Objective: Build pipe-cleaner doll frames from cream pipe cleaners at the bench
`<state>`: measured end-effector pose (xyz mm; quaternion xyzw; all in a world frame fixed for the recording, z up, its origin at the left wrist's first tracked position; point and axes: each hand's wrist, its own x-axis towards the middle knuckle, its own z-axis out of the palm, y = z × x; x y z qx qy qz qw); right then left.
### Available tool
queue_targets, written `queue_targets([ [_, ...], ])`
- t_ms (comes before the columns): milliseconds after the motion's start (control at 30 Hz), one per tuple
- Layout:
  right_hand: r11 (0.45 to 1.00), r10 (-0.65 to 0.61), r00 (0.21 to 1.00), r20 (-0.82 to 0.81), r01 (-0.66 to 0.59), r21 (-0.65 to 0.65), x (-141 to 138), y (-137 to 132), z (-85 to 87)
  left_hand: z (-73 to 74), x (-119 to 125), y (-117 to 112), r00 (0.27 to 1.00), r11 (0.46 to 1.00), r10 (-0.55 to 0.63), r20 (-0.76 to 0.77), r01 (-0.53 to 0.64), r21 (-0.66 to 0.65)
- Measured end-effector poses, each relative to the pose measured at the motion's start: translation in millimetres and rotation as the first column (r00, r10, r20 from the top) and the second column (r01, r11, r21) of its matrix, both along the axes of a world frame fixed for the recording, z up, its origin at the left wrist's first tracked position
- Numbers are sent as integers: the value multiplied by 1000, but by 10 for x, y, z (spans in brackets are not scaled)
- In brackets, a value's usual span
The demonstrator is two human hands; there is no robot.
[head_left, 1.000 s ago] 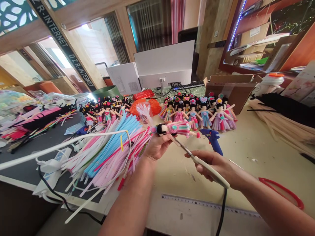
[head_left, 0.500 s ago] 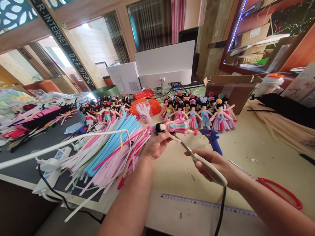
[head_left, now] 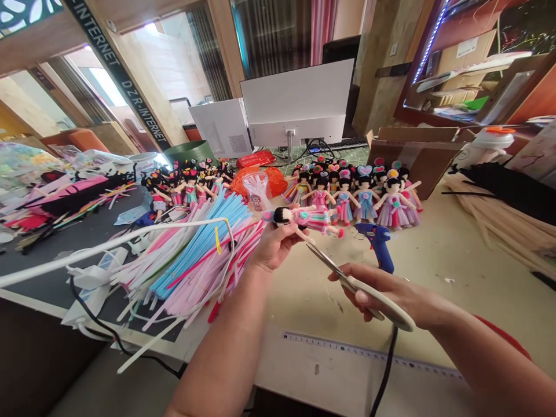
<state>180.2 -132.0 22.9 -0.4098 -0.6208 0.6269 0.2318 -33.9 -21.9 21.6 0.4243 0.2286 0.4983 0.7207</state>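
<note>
A small pipe-cleaner doll (head_left: 315,218) with black hair and a pink, white and green dress lies sideways in my left hand (head_left: 278,243), whose fingers are closed round its head and upper body. One pale arm of the doll points down toward the scissors. My right hand (head_left: 369,289) grips a pair of scissors (head_left: 382,301) with pale handles. Their blade tips are close to the end of that arm; whether they touch it I cannot tell. Just beyond my right hand lies a blue glue gun (head_left: 379,246).
Bundled pipe cleaners (head_left: 195,255) lie to the left under a white cable. Finished dolls (head_left: 356,197) stand behind, near a cardboard box (head_left: 417,153) and a monitor (head_left: 299,98). A ruler (head_left: 347,347) lies along the front edge. Red-handled scissors (head_left: 504,336) are partly hidden by my right forearm.
The scissors have drawn back slightly from the doll, and their blades now show more fully. My left hand still holds the doll. The whole view has shifted a little.
</note>
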Motion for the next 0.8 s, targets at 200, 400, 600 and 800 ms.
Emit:
queue_targets([
  [200,1000,-31,999,-44,30,-6,-8,2,7,-18,25,-5,1000,1000,-4,-26,5,26],
  [400,998,-67,997,-38,67,-22,-9,9,-12,-30,35,0,999,999,-38,-30,39,28],
  [600,995,-92,995,-41,91,-37,-7,13,-55,-45,46,-5,997,998,-62,-44,63,31],
  [800,994,-102,995,-15,101,-37,-13,19,-62,-59,42,-2,996,996,-77,-41,78,40],
])
